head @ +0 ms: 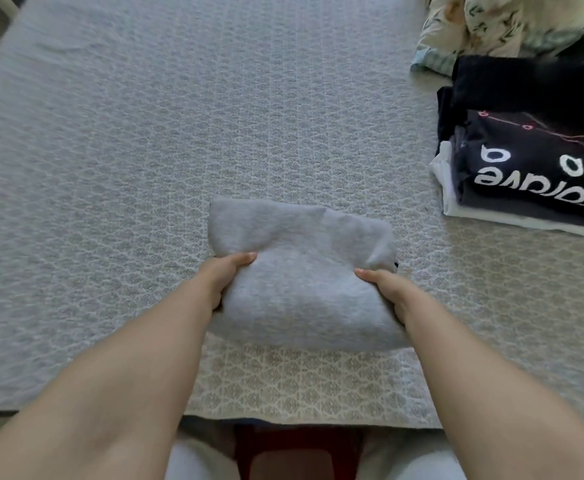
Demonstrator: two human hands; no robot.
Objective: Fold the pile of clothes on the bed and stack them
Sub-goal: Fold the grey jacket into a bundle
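Note:
A folded light grey garment (301, 271) lies on the bed near its front edge. My left hand (223, 277) grips its left side, thumb on top and fingers tucked underneath. My right hand (385, 289) grips the right side in the same way. The near half of the garment is raised between my hands; the far half rests on the bedspread (145, 150). At the right edge stands a stack of folded clothes (526, 168), topped by a black shirt with white lettering, with white and dark pieces beneath.
A crumpled cream patterned fabric (484, 26) lies at the far right corner behind the stack. The grey-white patterned bedspread stretches bare to the left and far side. The bed's front edge runs just below my forearms.

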